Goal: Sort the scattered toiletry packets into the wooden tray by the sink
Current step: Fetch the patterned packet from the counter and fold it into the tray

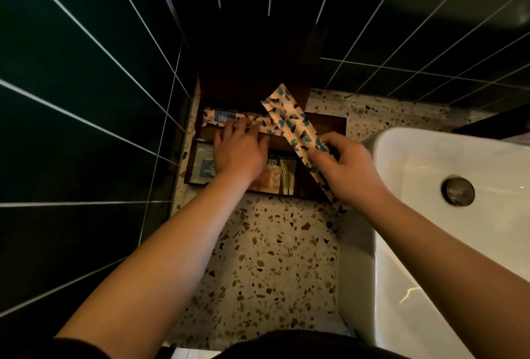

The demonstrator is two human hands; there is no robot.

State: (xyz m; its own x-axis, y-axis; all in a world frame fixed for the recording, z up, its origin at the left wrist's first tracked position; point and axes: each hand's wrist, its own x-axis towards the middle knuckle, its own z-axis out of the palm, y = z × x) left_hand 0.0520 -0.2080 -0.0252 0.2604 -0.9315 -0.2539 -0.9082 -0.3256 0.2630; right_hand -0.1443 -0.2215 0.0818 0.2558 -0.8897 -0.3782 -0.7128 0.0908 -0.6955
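Head view: right hand point(348, 166) fingers pinch a long packet point(298, 129) (tilted over the tray point(329, 122)); left hand point(239, 149) presses another.

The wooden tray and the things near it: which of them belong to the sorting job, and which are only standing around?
Belong to the job:
- wooden tray
- long patterned packet, held by the right hand
- second long packet lying in the tray's back row, under the left hand
- blue packet, orange packet and small tube in the front row

Only standing around:
- white sink
- sink drain
- terrazzo counter
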